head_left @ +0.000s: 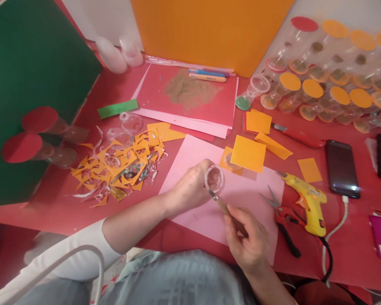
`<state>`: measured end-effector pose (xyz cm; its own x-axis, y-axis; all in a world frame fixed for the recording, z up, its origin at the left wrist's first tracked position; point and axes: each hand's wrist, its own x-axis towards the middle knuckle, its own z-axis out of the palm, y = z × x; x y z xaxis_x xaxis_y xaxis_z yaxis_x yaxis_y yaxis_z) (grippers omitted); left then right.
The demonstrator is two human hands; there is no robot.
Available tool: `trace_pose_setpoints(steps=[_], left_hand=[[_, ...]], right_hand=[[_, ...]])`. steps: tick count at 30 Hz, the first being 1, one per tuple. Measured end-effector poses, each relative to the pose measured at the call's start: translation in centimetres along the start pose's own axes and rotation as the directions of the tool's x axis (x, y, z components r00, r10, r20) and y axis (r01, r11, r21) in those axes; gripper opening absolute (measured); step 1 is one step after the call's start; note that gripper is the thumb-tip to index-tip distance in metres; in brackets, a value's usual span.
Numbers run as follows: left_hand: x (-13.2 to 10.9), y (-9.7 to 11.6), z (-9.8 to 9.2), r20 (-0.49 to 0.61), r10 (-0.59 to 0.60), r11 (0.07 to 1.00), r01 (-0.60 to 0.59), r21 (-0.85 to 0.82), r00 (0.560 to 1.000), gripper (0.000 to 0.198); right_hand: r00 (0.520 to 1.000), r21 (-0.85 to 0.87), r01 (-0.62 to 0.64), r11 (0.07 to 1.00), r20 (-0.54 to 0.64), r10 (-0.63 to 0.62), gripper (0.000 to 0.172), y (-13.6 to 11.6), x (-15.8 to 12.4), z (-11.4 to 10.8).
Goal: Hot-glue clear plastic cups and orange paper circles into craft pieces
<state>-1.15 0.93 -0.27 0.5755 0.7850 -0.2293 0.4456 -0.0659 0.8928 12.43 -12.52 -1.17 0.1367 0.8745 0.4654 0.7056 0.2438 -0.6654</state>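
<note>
My left hand (195, 184) is closed round a small clear plastic cup (214, 178), its open round rim facing up toward me. In my right hand (247, 237) is a slim wooden-handled tool (222, 206) with a shiny metal end. That metal end meets the near rim of the cup; whether it is a blade or a brush collar I cannot tell. Both hands are over a pink paper sheet (190, 216). Just beyond the cup, a square orange card (249, 153) lies on top of another clear cup, which stands on a second orange card (225, 157).
Orange paper scraps (123, 163) are heaped at left. To the right lie red-handled scissors (284, 216), a yellow glue gun (307, 203), a red utility knife (301, 136) and a phone (342, 168). Brown powder (190, 90) covers a red sheet behind. Several clear cup assemblies (314, 89) stand back right.
</note>
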Motion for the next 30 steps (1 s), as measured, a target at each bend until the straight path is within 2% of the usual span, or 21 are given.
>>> trace_pose_setpoints(steps=[6, 15, 24, 30], left_hand=[[0.00, 0.00, -0.01, -0.024, -0.010, 1.000, 0.010, -0.012, 1.000, 0.019], [0.09, 0.37, 0.10, 0.013, -0.022, 0.998, 0.021, 0.053, 1.000, 0.019], [0.10, -0.21, 0.32, 0.028, 0.056, 0.996, -0.058, 0.064, 0.998, 0.022], [0.04, -0.23, 0.38, 0.022, 0.034, 0.998, -0.035, 0.048, 0.999, 0.021]], right_hand=[[1.000, -0.026, 0.012, 1.000, 0.013, -0.012, 0.021, 0.06, 0.11, -0.03], [1.000, -0.003, 0.000, 1.000, 0.007, 0.000, 0.022, 0.21, -0.18, 0.11], [1.000, 0.005, 0.008, 1.000, 0.022, -0.008, 0.025, 0.08, 0.11, 0.19], [1.000, 0.008, -0.004, 1.000, -0.001, 0.004, 0.020, 0.06, 0.06, 0.16]])
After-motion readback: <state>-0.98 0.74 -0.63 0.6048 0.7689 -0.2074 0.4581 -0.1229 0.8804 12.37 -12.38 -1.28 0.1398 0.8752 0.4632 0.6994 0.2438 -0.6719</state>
